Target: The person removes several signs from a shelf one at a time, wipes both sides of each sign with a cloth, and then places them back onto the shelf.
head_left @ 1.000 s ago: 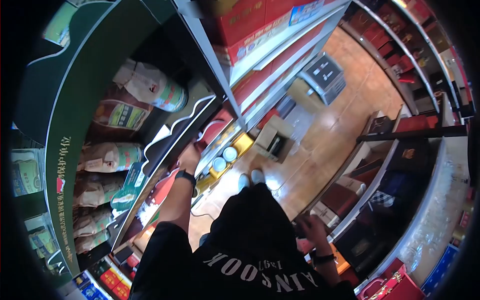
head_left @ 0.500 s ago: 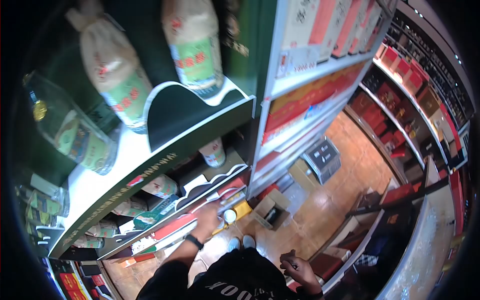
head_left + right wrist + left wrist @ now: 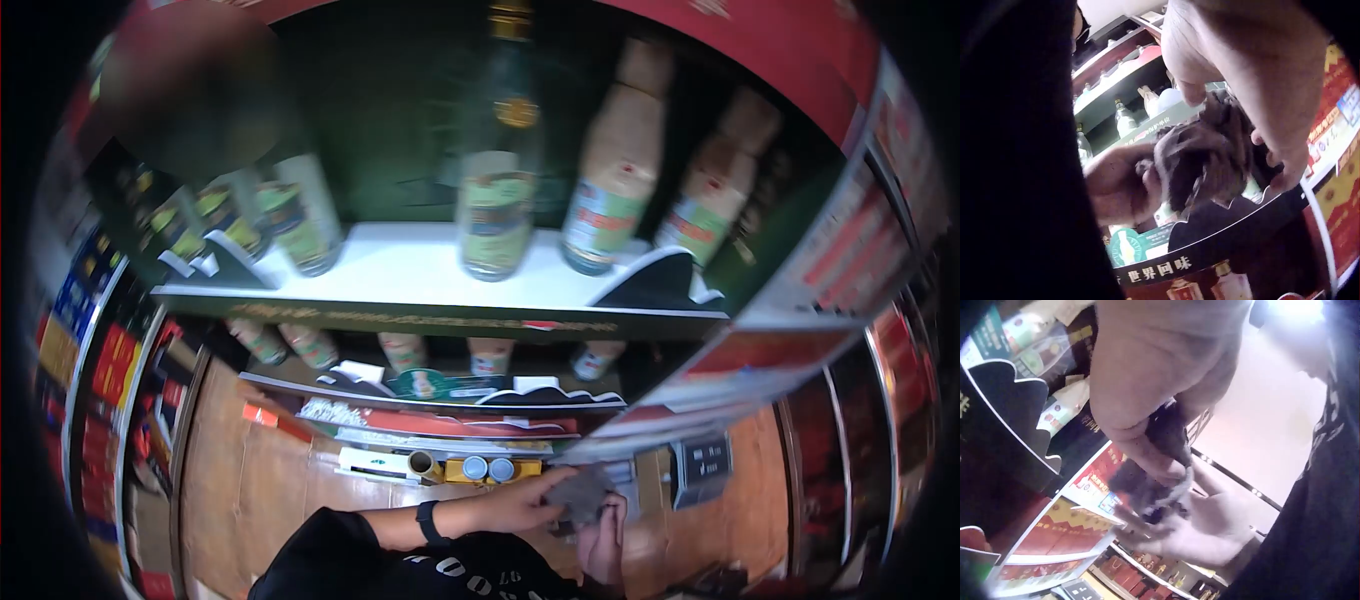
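Note:
A crumpled grey cloth (image 3: 582,492) is between my two hands, in front of my body and low before the shelves. My left hand (image 3: 528,503) comes in from the left and grips the cloth with its fingers; the left wrist view shows its thumb and fingers on the cloth (image 3: 1169,440). From below, my right hand (image 3: 602,538) meets the same cloth. In the right wrist view, the right hand (image 3: 1250,81) has its thumb and bent fingers around the bunched cloth (image 3: 1207,156), and the left hand (image 3: 1125,187) pinches its other side.
Glass bottles (image 3: 497,215) and paper-wrapped bottles (image 3: 612,175) line a white shelf (image 3: 400,262) ahead. More wrapped bottles (image 3: 403,352) fill the shelf beneath. On the floor, a yellow box with two round tins (image 3: 474,468) and a dark grey box (image 3: 703,468) stand near my hands.
The view has swung round to face the bottle shelves. My left hand has left the lower shelf front and met my right hand, and both now hold the cloth.

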A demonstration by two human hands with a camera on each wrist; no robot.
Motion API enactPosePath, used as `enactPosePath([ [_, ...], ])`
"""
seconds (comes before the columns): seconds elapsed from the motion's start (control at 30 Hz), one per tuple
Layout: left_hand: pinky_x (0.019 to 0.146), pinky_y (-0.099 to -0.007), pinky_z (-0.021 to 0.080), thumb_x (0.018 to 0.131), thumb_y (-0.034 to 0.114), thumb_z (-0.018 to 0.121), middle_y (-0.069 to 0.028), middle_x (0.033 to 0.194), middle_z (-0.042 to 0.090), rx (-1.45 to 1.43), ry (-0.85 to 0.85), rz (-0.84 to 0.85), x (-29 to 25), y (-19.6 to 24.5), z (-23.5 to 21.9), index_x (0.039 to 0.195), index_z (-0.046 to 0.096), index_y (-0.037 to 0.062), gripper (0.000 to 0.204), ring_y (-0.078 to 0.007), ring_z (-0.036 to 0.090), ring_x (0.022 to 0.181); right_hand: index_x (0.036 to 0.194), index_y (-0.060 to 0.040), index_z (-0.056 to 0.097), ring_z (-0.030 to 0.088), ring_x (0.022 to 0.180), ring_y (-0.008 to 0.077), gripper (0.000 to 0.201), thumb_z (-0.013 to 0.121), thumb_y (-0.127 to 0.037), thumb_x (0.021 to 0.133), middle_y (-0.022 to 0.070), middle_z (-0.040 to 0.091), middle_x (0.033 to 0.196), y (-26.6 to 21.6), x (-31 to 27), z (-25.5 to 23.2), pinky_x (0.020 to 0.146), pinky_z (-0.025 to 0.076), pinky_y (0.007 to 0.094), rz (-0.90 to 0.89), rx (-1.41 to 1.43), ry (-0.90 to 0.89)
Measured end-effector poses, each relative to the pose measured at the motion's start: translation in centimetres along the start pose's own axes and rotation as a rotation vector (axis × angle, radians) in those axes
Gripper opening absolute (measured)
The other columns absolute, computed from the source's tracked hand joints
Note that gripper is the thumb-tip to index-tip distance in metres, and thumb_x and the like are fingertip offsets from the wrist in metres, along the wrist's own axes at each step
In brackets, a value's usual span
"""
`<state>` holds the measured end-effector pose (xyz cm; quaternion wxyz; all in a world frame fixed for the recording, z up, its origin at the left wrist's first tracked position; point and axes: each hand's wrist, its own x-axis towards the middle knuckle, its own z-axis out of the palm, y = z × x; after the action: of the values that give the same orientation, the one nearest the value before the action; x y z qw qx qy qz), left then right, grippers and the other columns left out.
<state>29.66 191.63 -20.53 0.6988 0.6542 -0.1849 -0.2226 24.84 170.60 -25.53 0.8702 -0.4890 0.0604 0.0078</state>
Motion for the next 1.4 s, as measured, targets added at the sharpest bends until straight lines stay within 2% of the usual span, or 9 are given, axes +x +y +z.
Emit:
enactPosePath([
  [0.17, 0.11, -0.0412, 0.048, 0.104, 0.023, 0.061, -0.0229, 0.154, 0.046, 0.688, -0.207, 0.38, -1.7, 2.4, -0.2, 0.152, 0.05, 0.0074, 0.052, -0.0352, 0.059, 0.131, 0.151, -0.0088, 0.043, 0.057, 0.133, 0.0362, 0.057, 0.042, -0.049, 0.111, 0.0163, 0.057, 0.144, -2.5, 2.0, 5.1, 0.108, 0.049, 0.0557, 0.354, 0.416, -0.232],
  [0.3, 0.104, -0.0464, 0.053, 0.105, 0.025, 0.06, -0.0165, 0.146, 0.06, 0.863, -0.39, 0.421, -3.8, 5.8, -2.4, 0.141, 0.061, 0.0072, 0.04, -0.0385, 0.062, 0.127, 0.143, -0.0052, 0.05, 0.065, 0.113, 0.0291, 0.043, 0.047, -0.03, 0.108, 0.0156, 0.064, 0.129, -3.2, 4.0, 5.2, 0.095, 0.054, 0.0444, 0.364, 0.131, -0.114],
  [0.37, 0.1, -0.0459, 0.056, 0.104, 0.025, 0.061, -0.0147, 0.127, 0.071, 0.785, -0.23, 0.234, -6.8, 10.5, -5.3, 0.132, 0.066, 0.006, 0.034, -0.0389, 0.067, 0.118, 0.142, -0.0035, 0.054, 0.064, 0.101, 0.0175, 0.037, 0.05, -0.019, 0.109, 0.0111, 0.065, 0.124, -3.8, 4.7, 5.3, 0.08, 0.054, 0.0317, 0.419, 0.019, -0.042],
  [0.4, 0.092, -0.0435, 0.058, 0.098, 0.02, 0.068, -0.0115, 0.114, 0.076, 0.886, 0.081, 0.495, -8.9, 12.1, -7.2, 0.124, 0.072, 0.0063, 0.029, -0.0353, 0.071, 0.11, 0.144, -0.0029, 0.055, 0.062, 0.099, 0.0113, 0.036, 0.05, -0.017, 0.111, 0.008, 0.065, 0.124, -3.2, 5.4, 4.2, 0.075, 0.052, 0.026, 0.422, -0.066, -0.109],
  [0.5, 0.083, -0.0406, 0.058, 0.082, 0.003, 0.077, -0.0087, 0.102, 0.074, 1.292, 0.619, 0.575, -14.8, 20.5, -12.4, 0.112, 0.073, 0.0058, 0.03, -0.0291, 0.071, 0.096, 0.149, -0.0039, 0.051, 0.063, 0.096, 0.0121, 0.041, 0.052, -0.015, 0.109, 0.0074, 0.066, 0.126, -5.4, 5.0, 4.7, 0.072, 0.051, 0.025, 0.493, 0.028, -0.391],
  [0.57, 0.086, -0.0433, 0.056, 0.088, 0.008, 0.073, -0.0126, 0.112, 0.071, 1.516, 0.921, 0.513, -17.8, 23.1, -15.9, 0.116, 0.071, 0.0074, 0.029, -0.0327, 0.068, 0.102, 0.151, -0.0043, 0.049, 0.064, 0.095, 0.0123, 0.044, 0.053, -0.013, 0.108, 0.0072, 0.067, 0.126, -1.6, 6.8, -2.2, 0.072, 0.051, 0.0242, 0.511, 0.138, -0.601],
  [0.67, 0.098, -0.0451, 0.053, 0.09, 0.01, 0.074, -0.0174, 0.122, 0.065, 1.807, 1.158, 0.341, -21.1, 25.8, -20.2, 0.133, 0.061, 0.0065, 0.045, -0.0371, 0.063, 0.112, 0.151, -0.0026, 0.049, 0.066, 0.103, 0.0154, 0.046, 0.055, -0.01, 0.106, 0.0095, 0.066, 0.131, -2.4, 4.4, 0.7, 0.083, 0.055, 0.028, 0.404, -0.074, -0.32],
  [0.8, 0.108, -0.043, 0.047, 0.092, 0.01, 0.076, -0.0157, 0.125, 0.064, 1.63, 1.099, 0.122, -24.3, 26.7, -24.0, 0.146, 0.051, 0.0077, 0.06, -0.0352, 0.062, 0.118, 0.152, 0.0004, 0.046, 0.062, 0.128, 0.0237, 0.048, 0.054, -0.009, 0.106, 0.0136, 0.061, 0.145, -3.7, 3.3, 1.3, 0.107, 0.05, 0.035, 0.529, -0.234, -0.34],
  [1.4, 0.091, -0.0447, 0.055, 0.087, 0.0, 0.071, -0.017, 0.104, 0.073, 1.684, 0.785, -0.273, -26.4, 30.3, -29.6, 0.106, 0.072, 0.0024, 0.02, -0.0387, 0.069, 0.102, 0.149, -0.0042, 0.05, 0.065, 0.096, 0.0149, 0.041, 0.05, -0.014, 0.109, 0.007, 0.065, 0.122, -1.5, 4.4, 2.8, 0.08, 0.055, 0.0251, 0.654, -0.092, -0.318],
])
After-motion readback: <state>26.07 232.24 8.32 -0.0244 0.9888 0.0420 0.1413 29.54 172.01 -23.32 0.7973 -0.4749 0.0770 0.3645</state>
